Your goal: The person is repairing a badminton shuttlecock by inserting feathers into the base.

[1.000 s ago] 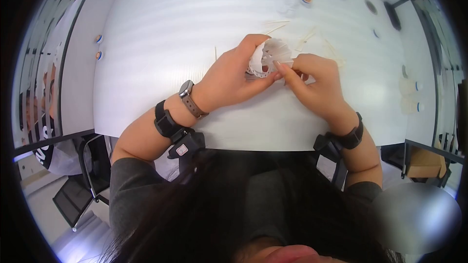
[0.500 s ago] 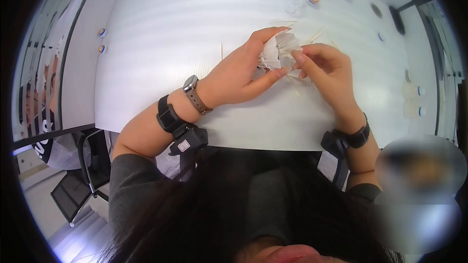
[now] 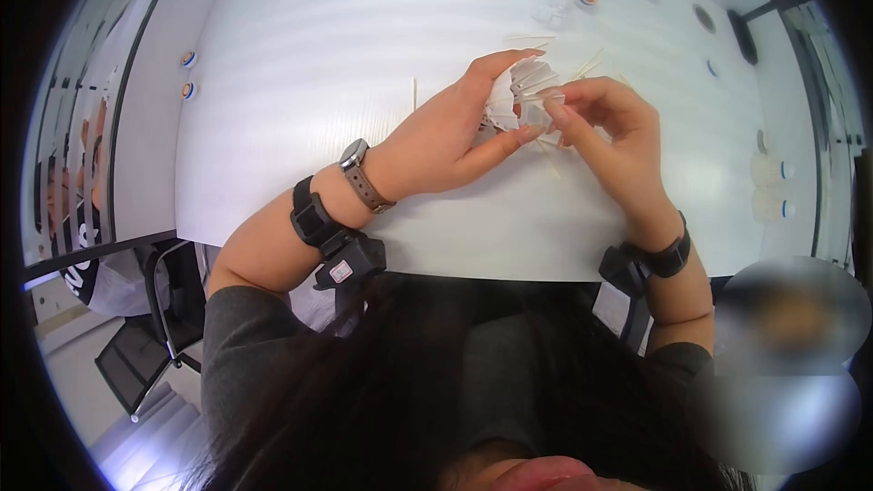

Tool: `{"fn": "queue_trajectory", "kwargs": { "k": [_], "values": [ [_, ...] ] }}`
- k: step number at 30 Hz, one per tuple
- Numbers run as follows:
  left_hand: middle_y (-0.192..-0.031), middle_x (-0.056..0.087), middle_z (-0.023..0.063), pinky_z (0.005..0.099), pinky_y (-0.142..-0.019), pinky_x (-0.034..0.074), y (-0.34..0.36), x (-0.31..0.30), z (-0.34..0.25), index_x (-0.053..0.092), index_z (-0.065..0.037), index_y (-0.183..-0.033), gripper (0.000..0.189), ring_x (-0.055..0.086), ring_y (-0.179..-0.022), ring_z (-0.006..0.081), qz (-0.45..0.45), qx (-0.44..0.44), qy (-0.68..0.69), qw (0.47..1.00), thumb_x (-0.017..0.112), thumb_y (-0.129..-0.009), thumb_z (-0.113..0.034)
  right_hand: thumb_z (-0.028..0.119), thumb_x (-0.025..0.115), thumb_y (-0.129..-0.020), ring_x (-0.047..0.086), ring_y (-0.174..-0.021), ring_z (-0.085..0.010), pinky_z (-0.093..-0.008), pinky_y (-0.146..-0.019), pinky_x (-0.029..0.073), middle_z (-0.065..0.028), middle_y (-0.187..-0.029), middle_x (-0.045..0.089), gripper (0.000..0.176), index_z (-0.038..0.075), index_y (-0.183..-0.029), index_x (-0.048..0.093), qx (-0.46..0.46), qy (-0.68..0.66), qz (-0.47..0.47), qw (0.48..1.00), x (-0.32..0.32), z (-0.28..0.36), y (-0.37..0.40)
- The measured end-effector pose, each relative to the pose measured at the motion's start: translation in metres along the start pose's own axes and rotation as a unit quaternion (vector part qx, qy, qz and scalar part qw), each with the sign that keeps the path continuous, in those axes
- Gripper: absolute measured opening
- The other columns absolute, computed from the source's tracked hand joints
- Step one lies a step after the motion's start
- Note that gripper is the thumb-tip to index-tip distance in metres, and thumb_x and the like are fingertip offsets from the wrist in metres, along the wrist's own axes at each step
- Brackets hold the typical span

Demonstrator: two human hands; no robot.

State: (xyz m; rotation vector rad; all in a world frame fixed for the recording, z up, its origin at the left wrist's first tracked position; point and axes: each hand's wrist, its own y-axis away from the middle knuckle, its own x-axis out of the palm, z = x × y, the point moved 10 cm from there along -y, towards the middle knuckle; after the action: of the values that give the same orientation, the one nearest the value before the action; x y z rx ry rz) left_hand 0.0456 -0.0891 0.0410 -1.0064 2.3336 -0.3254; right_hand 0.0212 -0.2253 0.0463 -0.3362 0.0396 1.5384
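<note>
The left hand (image 3: 446,141) curls around a pleated white paper piece (image 3: 502,102) above a white table (image 3: 300,45). The right hand (image 3: 614,132) now pinches higher on its right edge, bringing the work to those pleats.

The left hand (image 3: 446,138) cups a pleated white piece (image 3: 533,77). The right hand (image 3: 618,136) pinches its edge. Thin sticks (image 3: 589,65) lie beyond it.

The white table (image 3: 309,45) is flanked by pale partitions (image 3: 150,127); beyond its near left corner, a black mesh chair (image 3: 138,362) is seen.
</note>
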Motion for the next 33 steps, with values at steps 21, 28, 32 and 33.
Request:
{"fn": "queue_trajectory", "kwargs": {
  "k": [21,28,32,33],
  "values": [
    [-0.108,0.058,0.0140,0.0321,-0.069,0.048,0.004,0.009,0.005,0.027,-0.007,-0.149,0.069,0.058,-0.076,0.0201,0.064,-0.042,0.033,0.997,0.058,-0.087,-0.011,0.016,0.070,-0.090,0.045,-0.056,-0.0010,-0.0183,-0.051,0.034,0.0035,-0.062,0.054,0.028,0.002,-0.069,0.057,0.071,0.005,0.070,0.995,0.019,-0.020,0.004],
    [-0.137,0.047,0.0174,0.0376,-0.093,0.049,0.005,0.005,0.007,0.026,-0.005,-0.149,0.069,0.061,-0.106,0.0249,0.096,-0.092,0.008,0.991,0.055,-0.086,-0.004,0.016,0.069,-0.091,0.046,-0.055,-0.0015,-0.0188,-0.051,0.034,0.0038,-0.062,0.054,0.025,0.001,-0.072,0.060,0.069,0.010,0.066,0.995,0.016,-0.011,0.002],
    [-0.137,0.047,0.0158,0.0395,-0.097,0.047,0.005,0.006,0.006,0.027,-0.004,-0.149,0.069,0.062,-0.104,0.0258,0.096,-0.086,0.009,0.992,0.054,-0.086,-0.004,0.015,0.069,-0.091,0.044,-0.056,-0.0015,-0.0191,-0.052,0.034,0.0041,-0.062,0.053,0.024,0.002,-0.072,0.060,0.065,0.020,0.080,0.994,0.015,-0.009,0.003],
    [-0.137,0.047,0.0155,0.0391,-0.096,0.047,0.005,0.005,0.005,0.027,-0.004,-0.149,0.069,0.062,-0.103,0.0255,0.096,-0.080,0.003,0.992,0.054,-0.086,-0.004,0.015,0.069,-0.091,0.044,-0.056,-0.0015,-0.0192,-0.052,0.034,0.0041,-0.062,0.053,0.024,0.002,-0.072,0.060,0.062,0.022,0.082,0.994,0.015,-0.009,0.002]
  ]
}}
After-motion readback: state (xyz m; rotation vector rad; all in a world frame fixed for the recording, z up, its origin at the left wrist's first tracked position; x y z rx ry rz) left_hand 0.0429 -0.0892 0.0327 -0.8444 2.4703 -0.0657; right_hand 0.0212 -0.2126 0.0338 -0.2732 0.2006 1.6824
